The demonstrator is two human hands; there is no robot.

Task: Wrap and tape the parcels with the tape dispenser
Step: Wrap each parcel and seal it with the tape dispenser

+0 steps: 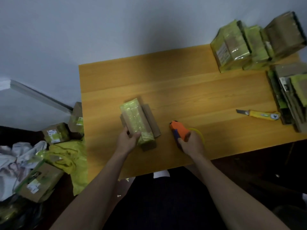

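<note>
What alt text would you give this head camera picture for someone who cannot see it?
Seen from above, a person's left hand grips a parcel wrapped in yellow-green tape on a wooden table, while the right hand holds an orange tape dispenser. A yellow utility knife and stacked parcels lie to the right.

Two hands are in view, the left hand [128, 140] and the right hand [191, 143]. One parcel [136, 121] lies mid-worktop, with one tape dispenser [179, 131] and one utility knife [259, 114] also on the one wooden worktop [191, 90]. At the far right corner stand three taped parcels [232, 47]; the stack [289, 97] below them is too jumbled to count. On the floor at left I count four boxes [55, 134], one yellow bag [73, 156] and one heap of cloth [20, 156].
</note>
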